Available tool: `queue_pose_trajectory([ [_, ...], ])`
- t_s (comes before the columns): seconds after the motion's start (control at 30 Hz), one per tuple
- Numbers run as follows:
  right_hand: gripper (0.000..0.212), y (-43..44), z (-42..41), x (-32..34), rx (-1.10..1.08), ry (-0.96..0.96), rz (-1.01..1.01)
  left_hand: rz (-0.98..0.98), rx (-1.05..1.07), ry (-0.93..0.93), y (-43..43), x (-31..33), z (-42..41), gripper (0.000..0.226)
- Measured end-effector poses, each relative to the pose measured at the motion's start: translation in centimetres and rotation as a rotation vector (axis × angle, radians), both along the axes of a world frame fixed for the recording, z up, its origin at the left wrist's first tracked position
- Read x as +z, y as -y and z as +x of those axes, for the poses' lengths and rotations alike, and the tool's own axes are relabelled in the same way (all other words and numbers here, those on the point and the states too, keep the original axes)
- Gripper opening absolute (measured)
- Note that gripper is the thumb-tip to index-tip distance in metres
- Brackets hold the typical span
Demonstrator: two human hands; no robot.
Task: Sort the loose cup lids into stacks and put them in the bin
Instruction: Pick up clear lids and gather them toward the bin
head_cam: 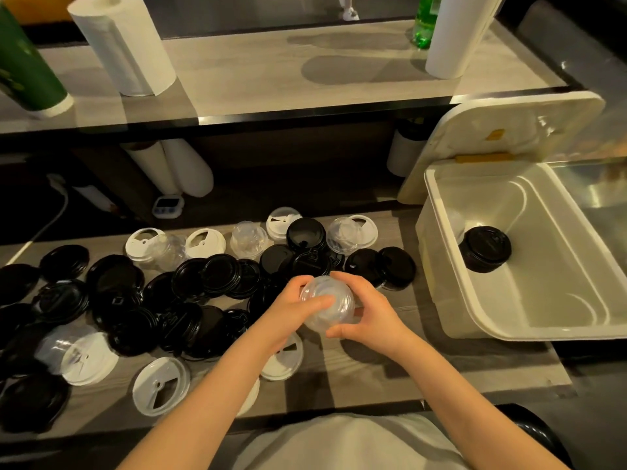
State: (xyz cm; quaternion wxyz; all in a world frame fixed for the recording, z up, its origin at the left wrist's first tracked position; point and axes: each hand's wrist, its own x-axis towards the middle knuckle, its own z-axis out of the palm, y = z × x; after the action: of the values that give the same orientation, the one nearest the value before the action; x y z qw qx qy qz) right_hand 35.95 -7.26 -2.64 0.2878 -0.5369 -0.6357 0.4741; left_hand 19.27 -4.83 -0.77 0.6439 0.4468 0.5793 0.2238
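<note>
While left hand (291,310) and right hand (373,317) clasp clear lids (325,300) | black stack (485,249) in bin (437,283)

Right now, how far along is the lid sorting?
Done: one black stack lies in the bin. In hand: the left hand and right hand grip clear lids. Left: most of it. Many black lids, white lids and loose clear lids cover the counter.

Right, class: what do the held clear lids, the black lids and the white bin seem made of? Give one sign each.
Clear lids: thin transparent plastic, glossy; see-through, with glints.
Black lids: likely moulded plastic, semi-gloss; highlights on ridged rims.
White bin: probably rigid plastic, smooth; soft sheen on rounded walls.
</note>
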Motion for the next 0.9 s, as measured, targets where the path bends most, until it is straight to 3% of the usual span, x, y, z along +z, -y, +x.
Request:
queue_pose_trajectory([
  [0.17,0.075,-3.3,1.1,-0.5,0.015,0.067,-0.037,0.080,0.111,-0.063,-2.2,-0.5,-0.5,0.057],
  [0.33,0.055,-9.7,2.8,-1.3,-0.132,0.435,0.116,0.103,0.279,-0.147,-5.0,-0.9,-1.5,0.064],
  [0.5,0.076,-14.0,2.5,-2.5,-0.018,0.624,0.120,0.088,0.345,-0.112,-7.2,-0.7,-2.0,0.063],
  [0.6,0.089,-15.3,2.0,-3.1,0.071,0.660,0.054,0.065,0.357,-0.067,-7.8,-0.7,-2.0,0.056],
  [0.7,0.077,-15.7,1.9,-3.7,0.015,0.667,0.037,0.049,0.374,-0.035,-8.0,-1.0,-1.9,0.049],
  [0.9,0.068,-14.4,2.2,-2.8,-0.230,0.423,0.136,0.077,0.419,-0.022,-8.0,-1.2,-1.3,0.046],
])
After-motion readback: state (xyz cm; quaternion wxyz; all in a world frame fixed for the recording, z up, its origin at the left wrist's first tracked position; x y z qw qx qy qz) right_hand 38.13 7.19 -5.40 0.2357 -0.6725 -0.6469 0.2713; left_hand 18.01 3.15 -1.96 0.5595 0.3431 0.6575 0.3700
